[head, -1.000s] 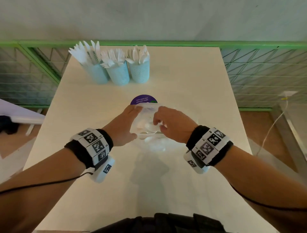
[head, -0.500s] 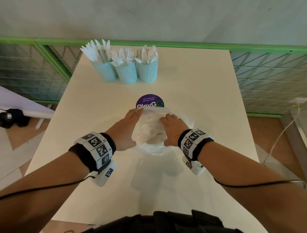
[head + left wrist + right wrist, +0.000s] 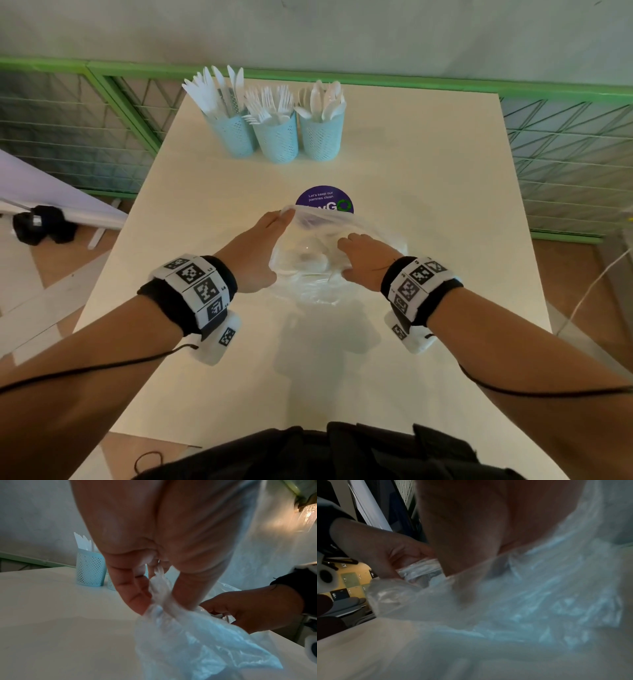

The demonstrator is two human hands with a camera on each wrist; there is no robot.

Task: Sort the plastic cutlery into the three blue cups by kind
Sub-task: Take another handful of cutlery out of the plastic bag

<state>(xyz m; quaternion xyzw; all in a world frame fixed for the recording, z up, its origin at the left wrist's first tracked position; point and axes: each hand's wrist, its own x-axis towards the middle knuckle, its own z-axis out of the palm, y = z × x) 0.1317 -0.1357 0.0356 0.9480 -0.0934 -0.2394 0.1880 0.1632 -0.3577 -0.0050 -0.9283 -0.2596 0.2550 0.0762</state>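
Three perforated blue cups stand at the table's far end: knives in the left cup (image 3: 231,135), forks in the middle cup (image 3: 277,140), spoons in the right cup (image 3: 322,137). A clear plastic bag (image 3: 308,267) with white cutlery inside lies mid-table. My left hand (image 3: 286,215) pinches the bag's far rim between thumb and fingers, plainly so in the left wrist view (image 3: 154,596). My right hand (image 3: 344,255) reaches into the bag's mouth. In the right wrist view its fingers (image 3: 465,595) show dimly through the plastic. What they hold is hidden.
A round purple sticker (image 3: 324,200) lies on the table (image 3: 428,205) just behind the bag. A green railing with wire mesh (image 3: 565,92) runs behind and on both sides. A black object (image 3: 41,224) sits on the floor at left.
My right hand went from the bag's top down into its mouth. My left hand kept its pinch on the rim, and the bag's mouth now gapes wider.
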